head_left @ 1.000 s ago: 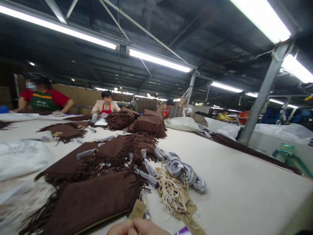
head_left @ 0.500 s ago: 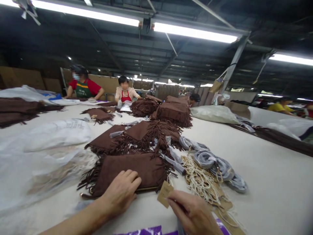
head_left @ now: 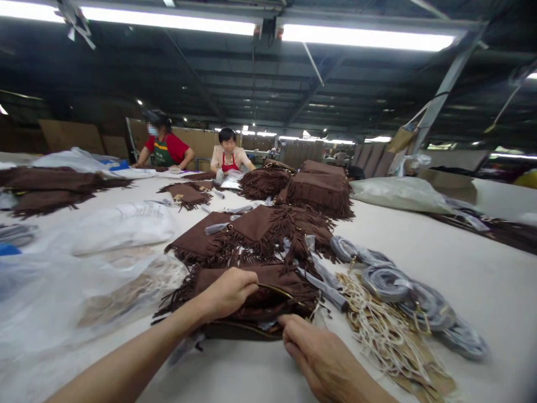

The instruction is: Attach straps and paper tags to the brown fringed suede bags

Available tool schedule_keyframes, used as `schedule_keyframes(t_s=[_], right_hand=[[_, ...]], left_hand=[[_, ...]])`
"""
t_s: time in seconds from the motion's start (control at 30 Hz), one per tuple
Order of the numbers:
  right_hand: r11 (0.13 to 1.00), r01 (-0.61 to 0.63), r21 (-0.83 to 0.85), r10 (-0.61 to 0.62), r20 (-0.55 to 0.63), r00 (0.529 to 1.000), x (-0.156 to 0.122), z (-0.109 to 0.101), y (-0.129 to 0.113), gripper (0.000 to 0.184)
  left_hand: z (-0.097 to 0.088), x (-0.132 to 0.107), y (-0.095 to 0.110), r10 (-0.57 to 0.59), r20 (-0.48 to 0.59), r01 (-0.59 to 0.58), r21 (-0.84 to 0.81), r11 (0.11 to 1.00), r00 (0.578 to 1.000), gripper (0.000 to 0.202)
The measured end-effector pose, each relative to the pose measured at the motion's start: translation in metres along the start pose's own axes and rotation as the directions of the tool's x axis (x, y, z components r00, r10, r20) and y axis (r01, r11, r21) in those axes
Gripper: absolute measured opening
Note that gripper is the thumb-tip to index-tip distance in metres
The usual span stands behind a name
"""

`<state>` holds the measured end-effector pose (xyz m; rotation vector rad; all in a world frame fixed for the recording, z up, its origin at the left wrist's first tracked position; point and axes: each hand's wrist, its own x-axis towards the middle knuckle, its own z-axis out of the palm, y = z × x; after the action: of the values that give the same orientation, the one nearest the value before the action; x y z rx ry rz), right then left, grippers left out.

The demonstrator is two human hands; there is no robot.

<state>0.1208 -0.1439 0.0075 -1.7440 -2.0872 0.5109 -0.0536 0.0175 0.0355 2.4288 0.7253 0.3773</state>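
Remotely, I observe the bare left hand (head_left: 230, 291) pinching the dark-brown, fringed, suede-like bag (head_left: 277, 277) by its upper rim, apparently to spread the mouth. The bare right hand (head_left: 321, 350) is at the lower rim, grip indeterminate. The flat white table (head_left: 235, 369) supports the bag.

And here's the white worktop (head_left: 465, 268), spreading beneath the fingers (head_left: 247, 281) and running far out beyond them! High above the fingers, two bright tube lights (head_left: 364, 38), near end to end, blaze under a dark, beamed ceiling (head_left: 235, 78). Up to their right, a grey post (head_left: 445, 92), leaning in view! Far beyond them to the left, brown panels (head_left: 71, 137); well off right, a pale, low partition (head_left: 503, 196), with distant lights (head_left: 289, 137) glowing deep behind.
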Motion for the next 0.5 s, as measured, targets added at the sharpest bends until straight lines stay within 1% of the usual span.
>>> schedule_keyframes(t_s=[0.07,0.1,0.23,0.3,0.33,0.37,0.43,0.5], right_hand=[[0.994,-0.081,-0.073,0.085,0.059,0.995,0.005,0.008,0.003,0.016],[0.995,-0.088,-0.055,0.091,0.062,0.994,0.007,0.009,0.004,0.015],[0.987,-0.013,0.161,0.013,0.005,1.0,0.012,0.005,0.001,0.016],[0.98,-0.017,0.198,0.025,-0.037,0.999,0.015,0.0,0.0,0.017],[0.98,-0.035,0.195,0.047,-0.056,0.997,0.017,-0.003,0.0,0.017],[0.981,-0.055,0.186,0.07,-0.074,0.995,0.02,-0.006,0.0,0.017],[0.982,-0.073,0.175,0.091,-0.096,0.991,0.025,-0.012,0.0,0.019],[0.977,-0.05,0.208,0.069,-0.089,0.994,0.03,-0.019,0.001,0.021]], left_hand=[[0.001,0.002,-0.007,-0.022,-0.003,0.022,-0.019,1.0,1.0,0.022],[0.002,0.003,-0.011,-0.032,0.002,0.032,-0.032,0.999,0.999,0.021],[0.002,0.001,-0.019,-0.048,0.042,0.051,-0.074,0.996,0.998,0.021],[0.001,-0.002,-0.016,-0.039,0.063,0.045,-0.086,0.995,0.997,0.021],[0.001,-0.003,-0.012,-0.03,0.07,0.034,-0.065,0.997,0.997,0.021],[0.0,-0.005,-0.007,-0.016,0.072,0.017,-0.011,1.0,0.997,0.02],[0.003,-0.011,0.008,0.037,0.037,-0.043,0.196,0.98,0.999,0.017],[0.011,-0.017,0.024,0.154,0.008,-0.143,0.424,0.894,0.988,0.017]])
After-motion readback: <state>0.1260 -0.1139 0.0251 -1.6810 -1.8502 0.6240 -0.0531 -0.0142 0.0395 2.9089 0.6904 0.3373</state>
